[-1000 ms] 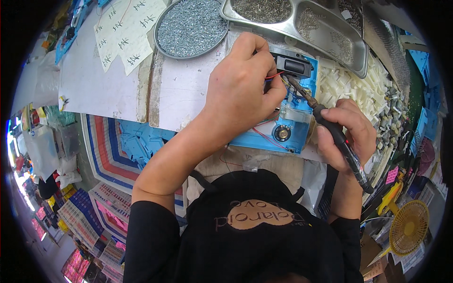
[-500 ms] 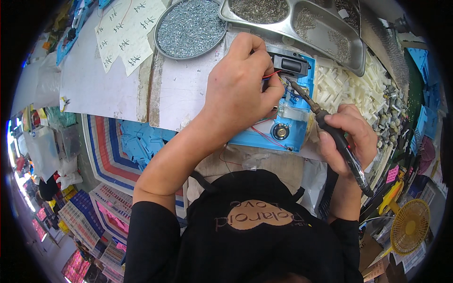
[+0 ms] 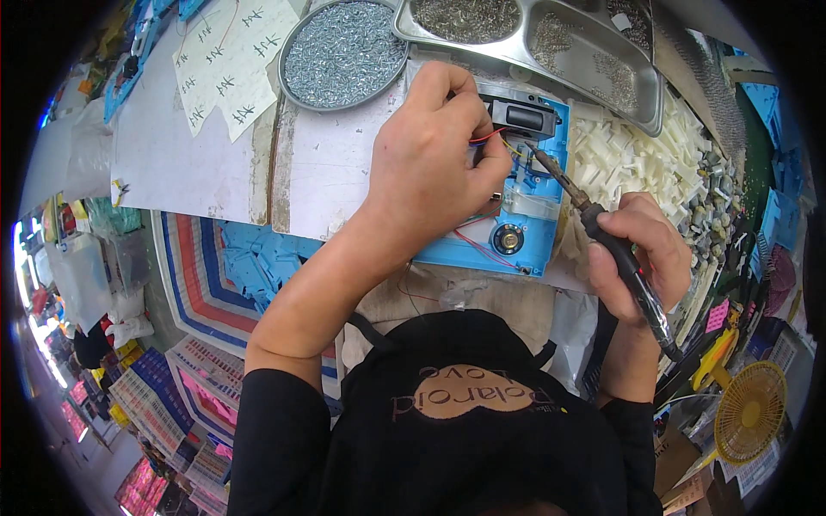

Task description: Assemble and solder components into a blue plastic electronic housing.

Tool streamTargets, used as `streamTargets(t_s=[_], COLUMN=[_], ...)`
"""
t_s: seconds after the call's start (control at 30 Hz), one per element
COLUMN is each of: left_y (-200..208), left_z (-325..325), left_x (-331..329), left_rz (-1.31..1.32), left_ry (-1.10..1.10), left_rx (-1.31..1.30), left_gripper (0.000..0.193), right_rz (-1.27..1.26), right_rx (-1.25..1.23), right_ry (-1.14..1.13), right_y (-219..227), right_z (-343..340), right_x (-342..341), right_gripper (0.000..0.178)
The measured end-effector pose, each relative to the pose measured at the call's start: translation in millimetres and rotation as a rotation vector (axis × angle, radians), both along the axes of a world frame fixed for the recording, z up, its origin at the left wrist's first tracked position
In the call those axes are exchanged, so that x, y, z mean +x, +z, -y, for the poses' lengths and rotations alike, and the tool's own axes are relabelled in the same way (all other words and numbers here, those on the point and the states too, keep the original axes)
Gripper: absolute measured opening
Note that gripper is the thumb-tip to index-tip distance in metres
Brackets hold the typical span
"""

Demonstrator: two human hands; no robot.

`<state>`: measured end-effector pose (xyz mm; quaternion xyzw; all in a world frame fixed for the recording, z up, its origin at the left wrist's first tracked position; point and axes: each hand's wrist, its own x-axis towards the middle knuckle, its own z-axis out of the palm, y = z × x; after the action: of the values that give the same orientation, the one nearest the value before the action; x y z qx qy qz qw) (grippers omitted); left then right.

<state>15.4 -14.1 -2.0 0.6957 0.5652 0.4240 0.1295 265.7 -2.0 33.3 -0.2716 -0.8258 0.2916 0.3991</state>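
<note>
A light blue plastic housing (image 3: 535, 256) lies on the bench, with a black module (image 3: 525, 118) at its far end and a small round speaker (image 3: 508, 239) at its near end. My left hand (image 3: 434, 159) reaches over the housing, its fingers pinched around a thin red wire (image 3: 489, 137) beside the module. In my right hand (image 3: 647, 254) is a soldering iron (image 3: 621, 262) with a black handle. Its tip points into the housing among thin wires, close to my left fingertips. Whether the tip touches a joint is too small to tell.
Beyond my left hand stands a round tray of small metal pins (image 3: 344, 56). A steel compartment tray (image 3: 516, 53) holds small metal parts. White plastic pieces (image 3: 619, 159) are heaped to the right. A yellow fan (image 3: 748, 413) stands at the lower right.
The view has shifted slightly. The soldering iron's tip has moved a little relative to the housing, staying near the wires. Both hands keep their grip.
</note>
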Motion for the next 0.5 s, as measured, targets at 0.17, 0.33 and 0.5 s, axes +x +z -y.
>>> streamTargets(t_s=[0.17, 0.33, 0.5], left_y=[2.1, 26.4, 21.7], left_z=[2.5, 30.7, 20.1], left_x=[-0.4, 5.2, 17.9], left_rz=[-0.002, 0.030, -0.253], left_ry=[0.027, -0.165, -0.362], left_rx=[0.041, -0.053, -0.172], left_gripper=[0.015, 0.021, 0.013], right_rz=[-0.016, -0.056, -0.012], right_rx=[0.023, -0.031, -0.056], right_ry=[-0.008, -0.076, -0.119], right_y=[2.1, 6.8, 8.1], right_z=[1.1, 9.5, 13.2], right_x=[5.9, 40.0, 45.3], right_gripper=[0.030, 0.034, 0.035])
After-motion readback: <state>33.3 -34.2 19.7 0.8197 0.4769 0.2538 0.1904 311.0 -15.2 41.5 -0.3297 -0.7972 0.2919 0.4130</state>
